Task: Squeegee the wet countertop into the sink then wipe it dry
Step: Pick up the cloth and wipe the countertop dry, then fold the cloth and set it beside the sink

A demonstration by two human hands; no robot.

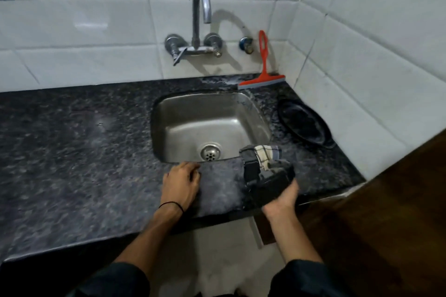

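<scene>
Right hand gripping folded cloth, left hand resting relaxed on countertop

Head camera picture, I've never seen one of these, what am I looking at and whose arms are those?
It is a single picture from a camera worn on a person's head, looking down, so the arms are the wearer's own; no machine is involved. The left hand rests on the dark countertop at the front edge of the sink, holding nothing. The right hand grips a folded cloth. A red squeegee leans against the tiled wall behind the sink, right of the tap. A black dish lies right of the sink.
</scene>
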